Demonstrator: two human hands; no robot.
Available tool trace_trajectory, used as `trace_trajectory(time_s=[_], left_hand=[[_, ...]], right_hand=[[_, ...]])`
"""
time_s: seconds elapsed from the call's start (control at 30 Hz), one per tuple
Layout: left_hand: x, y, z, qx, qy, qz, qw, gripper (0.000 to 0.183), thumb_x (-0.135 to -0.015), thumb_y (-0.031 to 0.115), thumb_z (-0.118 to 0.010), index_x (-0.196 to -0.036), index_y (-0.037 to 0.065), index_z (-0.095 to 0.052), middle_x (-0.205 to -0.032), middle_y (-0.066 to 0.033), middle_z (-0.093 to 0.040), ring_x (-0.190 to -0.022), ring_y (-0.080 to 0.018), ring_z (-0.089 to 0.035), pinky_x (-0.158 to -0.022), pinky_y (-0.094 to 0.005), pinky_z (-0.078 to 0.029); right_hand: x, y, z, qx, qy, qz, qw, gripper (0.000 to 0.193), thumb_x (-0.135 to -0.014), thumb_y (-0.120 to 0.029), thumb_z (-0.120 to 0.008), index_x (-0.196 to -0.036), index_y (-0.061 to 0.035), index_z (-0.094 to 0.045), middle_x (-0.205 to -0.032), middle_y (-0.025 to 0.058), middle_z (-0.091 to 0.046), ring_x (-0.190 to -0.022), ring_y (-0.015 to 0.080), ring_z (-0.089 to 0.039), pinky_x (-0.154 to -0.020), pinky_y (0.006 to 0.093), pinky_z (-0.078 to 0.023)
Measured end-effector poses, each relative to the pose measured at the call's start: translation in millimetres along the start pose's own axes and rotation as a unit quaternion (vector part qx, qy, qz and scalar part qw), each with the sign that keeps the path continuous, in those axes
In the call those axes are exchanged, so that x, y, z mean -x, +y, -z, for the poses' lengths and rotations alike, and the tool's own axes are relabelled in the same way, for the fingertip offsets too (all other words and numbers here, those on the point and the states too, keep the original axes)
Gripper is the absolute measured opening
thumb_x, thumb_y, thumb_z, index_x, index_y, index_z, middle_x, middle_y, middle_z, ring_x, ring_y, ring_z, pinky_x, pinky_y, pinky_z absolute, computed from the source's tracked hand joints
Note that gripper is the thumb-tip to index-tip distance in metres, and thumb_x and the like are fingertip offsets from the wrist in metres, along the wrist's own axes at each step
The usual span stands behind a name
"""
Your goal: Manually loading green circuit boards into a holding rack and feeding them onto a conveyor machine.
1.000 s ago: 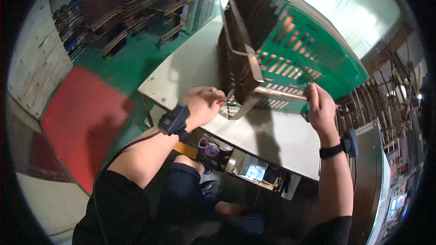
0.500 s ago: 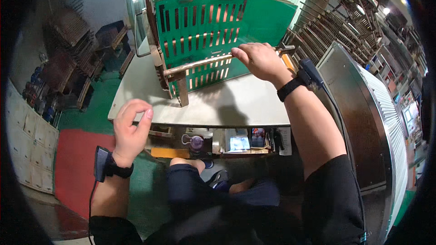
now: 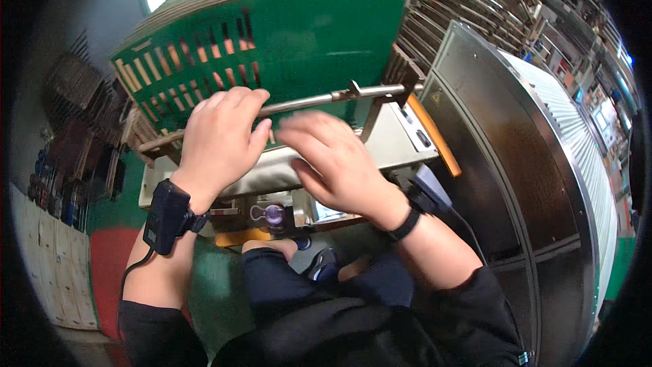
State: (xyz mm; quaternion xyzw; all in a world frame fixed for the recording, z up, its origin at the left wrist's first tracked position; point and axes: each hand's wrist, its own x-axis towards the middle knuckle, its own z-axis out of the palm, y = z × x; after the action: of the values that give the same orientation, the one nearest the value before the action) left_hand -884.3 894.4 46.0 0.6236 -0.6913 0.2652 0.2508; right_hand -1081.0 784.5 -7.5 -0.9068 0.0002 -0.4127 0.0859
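A stack of green slotted panels [image 3: 322, 47] stands on edge in a rack with a metal bar [image 3: 305, 102] across its front. My left hand [image 3: 221, 143] lies over the left part of this bar, its fingers curved over the top and the thumb below; it hides that stretch of bar. My right hand [image 3: 333, 166] is just below the bar and apart from it, with fingers stretched toward the left hand and smeared by motion. Nothing shows in my right hand. Each wrist wears a black strap with a small device.
Under the rack is a white table [image 3: 407, 139], with a yellow-orange strip [image 3: 435, 136] at its right. A shelf below bears a purple cup [image 3: 274, 216]. A dark metal cabinet [image 3: 475, 143] stands close on the right, and racks of rods [image 3: 451, 17] rise behind it.
My left hand has risen from beside the table onto the bar. My right hand has let go of the bar and moved down and left. The rack now looks larger and turned.
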Motion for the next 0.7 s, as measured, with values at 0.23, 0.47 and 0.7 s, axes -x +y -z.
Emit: trace_trajectory(time_s=[0.23,0.47,0.7], left_hand=[[-44,36,-54,-0.025,-0.069,-0.011,0.997,0.038,-0.09,0.028,-0.07,-0.119,0.005,-0.06,-0.1,-0.0151,-0.068,-0.094,-0.0358,-0.067,-0.08,-0.0474,-0.054],[-69,63,-79,-0.039,-0.039,0.038,0.998,0.034,-0.094,0.04,-0.066,-0.099,0.007,-0.068,-0.084,-0.0136,-0.072,-0.077,-0.0339,-0.071,-0.064,-0.0462,-0.055],[-68,51,-76,-0.035,-0.059,0.02,0.997,0.037,-0.097,0.043,-0.064,-0.098,0.007,-0.068,-0.085,-0.0128,-0.07,-0.077,-0.0332,-0.069,-0.065,-0.044,-0.054]], right_hand=[[163,41,93,-0.041,0.017,-0.353,0.935,0.015,-0.097,-0.007,-0.063,-0.107,0.001,-0.07,-0.1,0.0171,-0.072,-0.094,0.0301,-0.071,-0.085,0.0361,-0.055],[258,17,135,-0.045,0.037,-0.498,0.865,0.017,-0.098,-0.009,-0.062,-0.11,0.0004,-0.071,-0.099,0.0144,-0.074,-0.093,0.0242,-0.073,-0.085,0.0338,-0.056],[246,22,144,0.013,-0.057,-0.414,0.908,0.014,-0.094,-0.008,-0.066,-0.105,-0.0021,-0.07,-0.096,0.0163,-0.071,-0.09,0.0339,-0.07,-0.08,0.0395,-0.056]])
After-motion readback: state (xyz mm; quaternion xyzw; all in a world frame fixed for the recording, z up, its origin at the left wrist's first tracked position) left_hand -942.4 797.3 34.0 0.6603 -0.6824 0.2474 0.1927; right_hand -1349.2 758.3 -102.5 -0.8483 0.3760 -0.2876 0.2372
